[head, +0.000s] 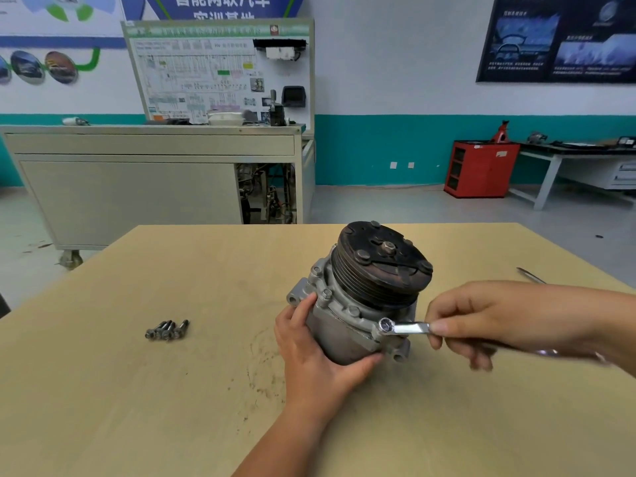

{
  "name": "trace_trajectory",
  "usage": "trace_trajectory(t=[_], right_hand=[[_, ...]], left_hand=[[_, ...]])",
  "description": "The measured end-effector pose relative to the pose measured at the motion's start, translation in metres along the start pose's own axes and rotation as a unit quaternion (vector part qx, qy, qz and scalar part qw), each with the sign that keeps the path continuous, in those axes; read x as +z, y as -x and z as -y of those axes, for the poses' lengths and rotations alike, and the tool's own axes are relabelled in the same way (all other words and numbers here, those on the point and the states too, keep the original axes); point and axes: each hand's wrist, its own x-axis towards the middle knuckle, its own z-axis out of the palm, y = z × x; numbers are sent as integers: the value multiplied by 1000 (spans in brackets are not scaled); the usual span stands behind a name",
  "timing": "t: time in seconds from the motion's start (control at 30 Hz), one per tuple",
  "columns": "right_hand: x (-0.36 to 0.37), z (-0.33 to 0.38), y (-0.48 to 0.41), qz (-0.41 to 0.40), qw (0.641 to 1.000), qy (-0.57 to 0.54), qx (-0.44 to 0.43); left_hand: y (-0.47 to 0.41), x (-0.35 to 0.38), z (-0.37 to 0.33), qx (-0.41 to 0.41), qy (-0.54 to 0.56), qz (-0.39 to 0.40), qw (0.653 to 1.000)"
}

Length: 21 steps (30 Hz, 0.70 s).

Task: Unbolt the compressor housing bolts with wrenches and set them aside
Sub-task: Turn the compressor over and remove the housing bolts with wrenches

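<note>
Several bolts (167, 330) lie in a tight cluster on the counter (206, 407), well to the left of the compressor (364, 297), so the job looks partly done. The compressor sits right of centre with its dark pulley (382, 259) tilted up toward the far side. The left hand (316, 349) wraps round the near side of the grey housing, thumb up by the flange and fingers curled underneath, steadying it. The right hand (488, 318) holds a wrench (407, 328) with thumb and fingertips closed on its shank. The ring end sits over a bolt head (386, 326) at the near right corner of the flange. More bolt heads, such as one (353, 309) just to its left, show along the flange.

The hold on the wrench looks light and close to the ring. If this bolt is tight, the ring could ride up and slip off, rounding the head and driving the knuckles into the housing. The compressor rests on a curved body with only one hand bracing it, so a hard pull may roll or skid it across the counter. Such a jolt could also scatter the loose bolts, which roll easily. A thin tool (531, 275) lies far right, near the counter's edge
</note>
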Motion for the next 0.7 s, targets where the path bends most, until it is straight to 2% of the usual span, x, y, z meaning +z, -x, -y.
trace_trajectory(t=[0.07, 0.13, 0.2, 0.3, 0.37, 0.47, 0.53, 0.57, 0.63, 0.7], right_hand=[[8, -3, 5, 95, 991, -98, 18], [19, -7, 10, 148, 974, -173, 20], [32, -5, 13, 146, 960, -238, 18], [44, -1, 11, 93, 949, -300, 16], [48, 2, 9, 67, 945, -319, 11], [49, 5, 5, 70, 945, -320, 3], [41, 4, 5, 86, 958, -273, 22], [32, 3, 4, 86, 973, -213, 31], [13, 4, 1, 46, 998, -45, 27], [-1, 2, -1, -30, 996, 81, -21]], left_hand=[[0, 0, 0, -3, 4, 0, 1000], [0, 0, 0, -1, 6, -3, 1000], [0, 0, 1, 5, 4, -6, 1000], [0, 0, 3, 8, 4, -7, 1000], [1, 0, 3, 8, 0, -6, 1000], [1, 0, 4, 7, -2, -6, 1000], [0, 0, 3, 5, 2, -5, 1000], [0, 0, 3, 3, 4, -4, 1000], [0, -1, 2, -2, 10, -1, 1000], [-1, -1, 1, -4, 12, -2, 1000]])
